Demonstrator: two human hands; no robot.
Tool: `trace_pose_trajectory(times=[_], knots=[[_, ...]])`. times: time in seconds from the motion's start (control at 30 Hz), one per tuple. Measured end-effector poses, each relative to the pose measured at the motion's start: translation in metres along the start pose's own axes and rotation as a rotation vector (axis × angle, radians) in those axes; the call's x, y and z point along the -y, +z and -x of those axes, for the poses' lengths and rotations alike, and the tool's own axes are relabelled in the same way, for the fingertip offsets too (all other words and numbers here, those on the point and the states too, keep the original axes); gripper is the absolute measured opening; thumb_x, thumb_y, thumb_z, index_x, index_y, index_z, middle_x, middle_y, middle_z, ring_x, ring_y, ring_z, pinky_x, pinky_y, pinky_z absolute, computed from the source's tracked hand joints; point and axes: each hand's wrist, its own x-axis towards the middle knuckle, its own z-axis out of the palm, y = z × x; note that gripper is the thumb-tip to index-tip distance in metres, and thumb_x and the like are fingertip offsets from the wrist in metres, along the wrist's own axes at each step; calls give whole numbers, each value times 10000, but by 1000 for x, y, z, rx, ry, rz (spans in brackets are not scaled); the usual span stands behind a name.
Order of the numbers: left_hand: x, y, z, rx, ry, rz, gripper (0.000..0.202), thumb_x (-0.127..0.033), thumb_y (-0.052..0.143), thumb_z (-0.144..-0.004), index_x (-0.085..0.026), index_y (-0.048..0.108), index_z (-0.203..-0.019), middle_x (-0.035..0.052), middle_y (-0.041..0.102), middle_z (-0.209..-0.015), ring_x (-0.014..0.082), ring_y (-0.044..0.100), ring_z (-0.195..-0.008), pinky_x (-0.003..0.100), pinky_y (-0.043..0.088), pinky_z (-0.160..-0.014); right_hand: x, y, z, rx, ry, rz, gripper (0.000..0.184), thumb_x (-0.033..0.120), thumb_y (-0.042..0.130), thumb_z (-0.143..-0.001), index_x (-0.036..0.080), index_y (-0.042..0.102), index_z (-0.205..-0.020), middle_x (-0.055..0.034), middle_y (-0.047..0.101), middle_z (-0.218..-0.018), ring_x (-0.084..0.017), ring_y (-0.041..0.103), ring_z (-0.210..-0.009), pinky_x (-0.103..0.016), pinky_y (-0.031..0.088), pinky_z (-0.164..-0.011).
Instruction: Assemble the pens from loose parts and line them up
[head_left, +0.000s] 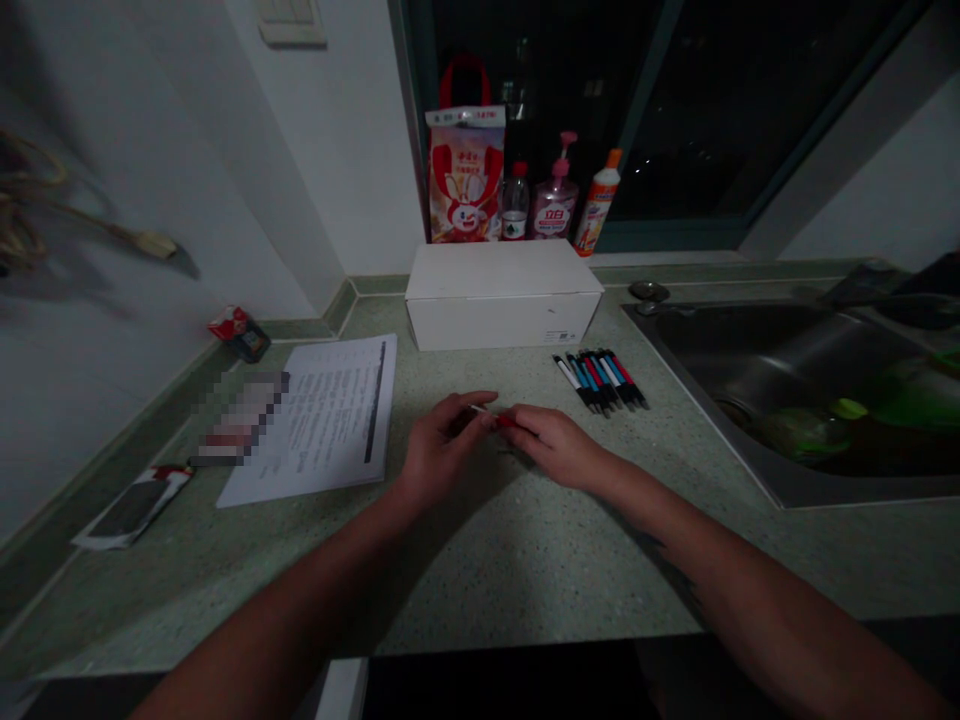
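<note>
The speckled green bench (pixel 480 590) runs along a wall and under a dark window (pixel 675 100). A steel sink (pixel 787 390) is set into its right side, with green items lying in the basin. A white cardboard box (pixel 502 300) sits at the back edge, in the middle. Behind it, on the window ledge, stand a red-handled paper bag (pixel 465 185), a pink pump bottle (pixel 555 205), an orange-capped bottle (pixel 598 205) and a small water bottle (pixel 515 205).

Printed papers (pixel 322 420) lie left of centre, and a blurred object (pixel 240 415) rests along their left edge. Nearer the left edge of the bench are a flat dark item in a white wrapper (pixel 133 505) and, further back, a small red-and-dark packet (pixel 241 335).

Both forearms reach in from the front edge, and the hands meet at the middle of the bench. The left hand (pixel 442 450) and the right hand (pixel 551 445) are both closed, their fingers pinching a thin pen (pixel 487 415), white with a red part, held just above the bench and partly hidden by the fingers. Just to the right of the right hand, a neat row of pens (pixel 600 380) lies on the bench, with blue, red and white barrels.
</note>
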Motion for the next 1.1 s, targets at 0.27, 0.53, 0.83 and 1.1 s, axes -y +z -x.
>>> trace_pose_trajectory(times=[0.27,0.53,0.83,1.1], knots=[[0,0,-1,-42,5,-10,93,-260,670,-858,-192,728,-831,49,722,-828,134,637,-679,252,526,-578,-1,1,1,0,-8,113,214,261,464,-1012,189,626,-894,-34,642,-823,-160,566,-741,-284,395,-680],[4,2,0,-96,33,-80,107,-275,730,-812,-192,720,-745,33,707,-744,142,634,-663,263,514,-592,2,-1,2,-49,-19,197,215,265,486,-1008,191,680,-954,-48,687,-860,-176,620,-791,-287,410,-701],[6,1,0,-87,22,-99,132,-291,764,-799,-186,704,-746,22,688,-728,137,626,-649,264,510,-602,-1,4,3,-21,14,152,198,252,514,-985,190,701,-968,-53,723,-860,-187,660,-800,-294,436,-706],[10,0,-3,48,6,-281,296,-234,731,-819,-195,665,-1106,51,715,-933,144,628,-668,283,529,-603,-6,-3,-4,-313,107,-249,282,390,486,-997,219,708,-1029,-48,742,-903,-189,660,-840,-329,485,-791]])
